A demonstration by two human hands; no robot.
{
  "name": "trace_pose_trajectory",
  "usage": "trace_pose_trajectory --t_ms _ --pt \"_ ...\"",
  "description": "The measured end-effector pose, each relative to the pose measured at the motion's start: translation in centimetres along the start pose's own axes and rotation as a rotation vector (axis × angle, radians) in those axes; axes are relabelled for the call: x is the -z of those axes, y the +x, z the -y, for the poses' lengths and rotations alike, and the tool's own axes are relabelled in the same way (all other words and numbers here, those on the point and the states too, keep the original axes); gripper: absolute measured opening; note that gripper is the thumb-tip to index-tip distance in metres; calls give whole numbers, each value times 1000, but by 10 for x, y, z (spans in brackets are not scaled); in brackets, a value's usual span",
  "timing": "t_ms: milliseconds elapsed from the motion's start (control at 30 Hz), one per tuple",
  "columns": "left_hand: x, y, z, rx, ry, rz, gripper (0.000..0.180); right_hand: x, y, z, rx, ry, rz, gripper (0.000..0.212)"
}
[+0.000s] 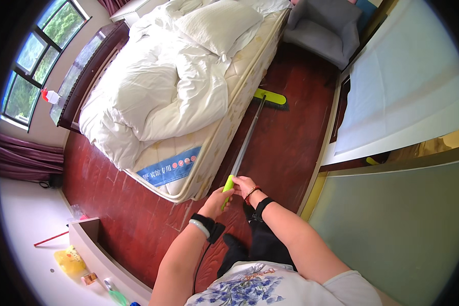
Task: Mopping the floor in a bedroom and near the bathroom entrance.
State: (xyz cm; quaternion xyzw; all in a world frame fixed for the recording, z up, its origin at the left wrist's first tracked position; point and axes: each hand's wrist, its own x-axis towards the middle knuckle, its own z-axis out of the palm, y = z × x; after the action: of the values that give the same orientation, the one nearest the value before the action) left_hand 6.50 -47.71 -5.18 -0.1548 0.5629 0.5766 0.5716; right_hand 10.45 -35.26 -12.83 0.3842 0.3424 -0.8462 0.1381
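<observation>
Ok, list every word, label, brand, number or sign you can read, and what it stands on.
Blue band on the mattress: pale printed characters and small round red marks; I don't copy out wording.
White shirt: an orange, script-like mark by the blue flowers; too blurred to read.
Yellow item, lower left: small marks; too small to read.

A blanket (150,89) and a pillow (219,25) are lying on the bed (209,158) before you. To its right, your broom (269,97) is resting on the floor (296,137), and a chair (319,38) is standing farther back.
</observation>
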Motion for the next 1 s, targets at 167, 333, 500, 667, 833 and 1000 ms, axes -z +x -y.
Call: trace_pose_trajectory --t_ms 167,333,500,667,833,1000 --pt "-24 8 1 68 -16 -43 13 18 4 21 -70 -103 -43 22" --pt "3 -15 42 -41 -2 -56 22 5 0 -18 -117 -216 -71 24" --pt "35 -73 84 -20 38 -126 27 -14 -9 -85 -123 -460 -67 33" --pt "75 -155 155 46 -33 -175 29 -57 -61 -154 -333 -734 118 30" --pt "105 -250 228 92 -50 -206 29 -91 -112 -225 -662 -1027 551 54" --pt "118 -340 275 142 -57 -296 27 -122 -152 -293 -555 -1375 947 61"
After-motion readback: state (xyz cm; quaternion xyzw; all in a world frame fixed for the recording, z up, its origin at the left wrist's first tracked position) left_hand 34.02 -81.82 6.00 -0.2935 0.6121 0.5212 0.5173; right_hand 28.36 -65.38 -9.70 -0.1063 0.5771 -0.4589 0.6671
